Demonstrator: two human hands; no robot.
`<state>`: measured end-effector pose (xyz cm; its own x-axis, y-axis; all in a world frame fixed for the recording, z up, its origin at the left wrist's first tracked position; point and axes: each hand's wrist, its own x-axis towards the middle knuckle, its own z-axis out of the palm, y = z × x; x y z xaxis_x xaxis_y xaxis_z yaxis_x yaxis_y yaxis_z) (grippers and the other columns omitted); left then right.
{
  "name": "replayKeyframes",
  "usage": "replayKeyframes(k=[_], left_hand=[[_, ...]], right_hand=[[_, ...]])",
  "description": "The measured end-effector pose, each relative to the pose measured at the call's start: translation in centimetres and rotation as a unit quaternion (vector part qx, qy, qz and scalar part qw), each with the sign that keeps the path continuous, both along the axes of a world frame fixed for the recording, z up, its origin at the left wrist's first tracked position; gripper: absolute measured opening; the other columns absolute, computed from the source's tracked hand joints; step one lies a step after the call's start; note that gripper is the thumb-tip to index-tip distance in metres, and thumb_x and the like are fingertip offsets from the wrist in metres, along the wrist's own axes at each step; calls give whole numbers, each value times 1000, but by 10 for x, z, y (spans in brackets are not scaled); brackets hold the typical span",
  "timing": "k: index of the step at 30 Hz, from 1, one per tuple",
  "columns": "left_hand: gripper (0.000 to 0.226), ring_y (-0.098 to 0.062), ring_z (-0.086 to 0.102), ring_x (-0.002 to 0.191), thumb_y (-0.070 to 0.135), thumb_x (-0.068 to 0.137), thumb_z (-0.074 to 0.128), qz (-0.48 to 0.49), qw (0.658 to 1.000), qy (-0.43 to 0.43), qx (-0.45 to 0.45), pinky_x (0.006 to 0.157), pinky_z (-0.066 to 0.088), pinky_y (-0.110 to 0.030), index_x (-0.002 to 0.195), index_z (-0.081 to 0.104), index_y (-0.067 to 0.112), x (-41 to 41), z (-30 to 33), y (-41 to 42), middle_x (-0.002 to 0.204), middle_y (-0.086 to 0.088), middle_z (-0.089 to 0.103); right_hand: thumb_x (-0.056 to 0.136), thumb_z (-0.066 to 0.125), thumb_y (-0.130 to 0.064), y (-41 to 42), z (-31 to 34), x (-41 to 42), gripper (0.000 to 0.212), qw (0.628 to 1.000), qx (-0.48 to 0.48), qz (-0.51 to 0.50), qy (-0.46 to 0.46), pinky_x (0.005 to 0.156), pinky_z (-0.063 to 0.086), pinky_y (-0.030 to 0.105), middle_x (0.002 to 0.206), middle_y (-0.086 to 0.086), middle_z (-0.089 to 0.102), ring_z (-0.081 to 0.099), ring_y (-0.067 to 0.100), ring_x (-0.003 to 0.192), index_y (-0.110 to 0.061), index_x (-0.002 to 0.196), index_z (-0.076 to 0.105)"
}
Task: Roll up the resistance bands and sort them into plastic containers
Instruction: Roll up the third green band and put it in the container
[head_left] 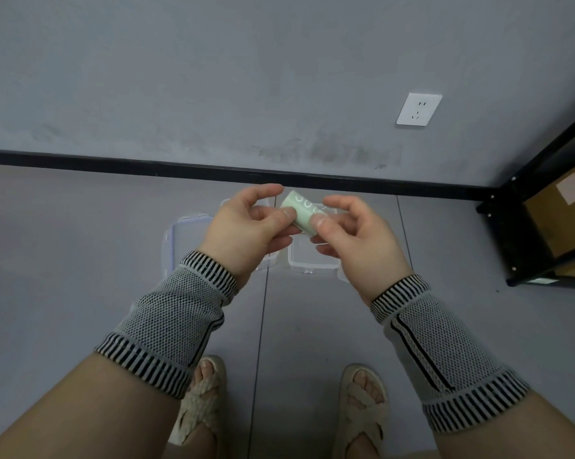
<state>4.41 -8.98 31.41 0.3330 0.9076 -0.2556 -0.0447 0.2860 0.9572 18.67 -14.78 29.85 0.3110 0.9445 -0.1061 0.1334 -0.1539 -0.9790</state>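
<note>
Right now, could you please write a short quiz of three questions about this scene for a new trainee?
1. True or false: the rolled pale green resistance band already lies inside a container.
2. Which hands pinch the band? A) only the left hand B) only the right hand C) both hands
3. Fill in: the clear plastic containers sit on the grey ____, below the hands.

Key:
1. False; it is held in the air above the containers.
2. C; each thumb presses on the roll.
3. floor
</note>
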Motion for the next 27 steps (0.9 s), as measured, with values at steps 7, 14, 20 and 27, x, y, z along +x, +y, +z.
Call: replayKeyframes(k=[7, 14, 20, 27], left_hand=[[24, -16, 69, 94, 10, 89, 60, -62, 997, 33, 12, 78, 56, -30, 112, 60, 16, 1, 0, -1, 104, -7, 69], [27, -18, 69, 92, 7, 84, 65, -67, 996, 55, 36, 78, 56, -27, 110, 62, 11, -2, 2, -1, 99, -7, 72], [25, -17, 70, 85, 2, 80, 69, -37, 997, 45, 49, 77, 57, -28, 103, 62, 9, 1, 0, -2, 94, -9, 71], [23, -21, 70, 85, 1, 79, 70, -23, 997, 43, 56, 77, 57, -32, 96, 62, 13, 1, -2, -2, 94, -11, 70]], right_hand=[[86, 67, -13, 1, -1, 3, 23, 996, 8, -21, 87, 74, 54, 27, 92, 8, 71, 68, 14, 80, -8, 109, 66], [81, 71, -11, 0, 3, 7, 21, 996, 13, -9, 91, 74, 52, 26, 90, 3, 72, 67, 13, 81, -19, 100, 68], [77, 75, -12, 1, 2, 5, 19, 986, 13, -53, 157, 75, 53, 30, 83, 1, 73, 70, 16, 82, -17, 93, 65], [77, 74, -9, 2, 4, 6, 19, 987, 19, -48, 154, 75, 52, 29, 78, -1, 72, 67, 13, 76, -18, 94, 69]])
